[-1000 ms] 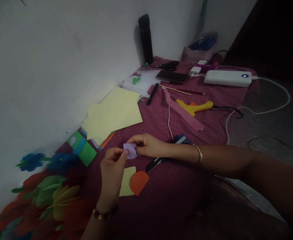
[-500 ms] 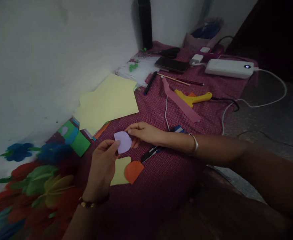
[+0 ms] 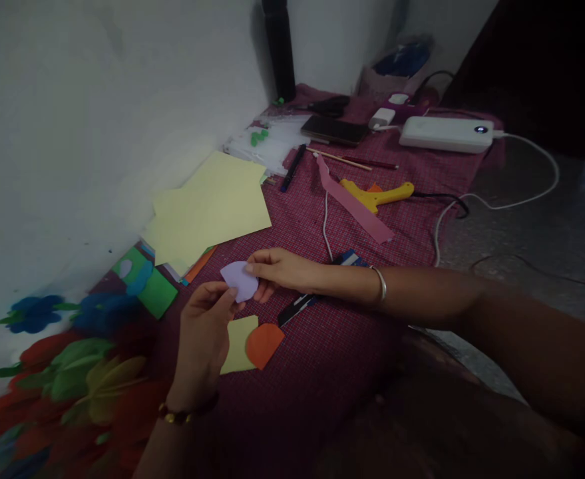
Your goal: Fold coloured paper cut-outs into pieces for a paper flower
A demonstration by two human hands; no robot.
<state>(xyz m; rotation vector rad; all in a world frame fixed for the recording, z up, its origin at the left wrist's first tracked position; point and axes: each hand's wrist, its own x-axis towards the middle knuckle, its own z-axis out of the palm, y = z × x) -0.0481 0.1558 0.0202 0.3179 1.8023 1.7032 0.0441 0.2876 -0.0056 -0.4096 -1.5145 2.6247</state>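
A small lavender paper piece (image 3: 241, 279), rounded with a pointed corner, is held above the cloth between my two hands. My left hand (image 3: 205, 326) pinches its lower left part, thumb on top. My right hand (image 3: 277, 268) grips its upper right edge between thumb and fingers. Just below lie a pale yellow paper square (image 3: 239, 346) and an orange paper petal (image 3: 265, 346) that overlaps its right side. A dark, flat, long tool (image 3: 292, 310) lies partly hidden under my right forearm.
Large pale yellow sheets (image 3: 217, 206) lie by the wall. Paper flowers (image 3: 82, 372) crowd the lower left. Beyond are a yellow glue gun (image 3: 382, 196), a pink paper strip (image 3: 355, 205), a pen (image 3: 293, 167), a phone (image 3: 335, 130) and a white power bank (image 3: 444, 134) with its cable.
The lavender piece has turned in my fingers. My right thumb now lies over its upper edge. The whole view has shifted slightly.
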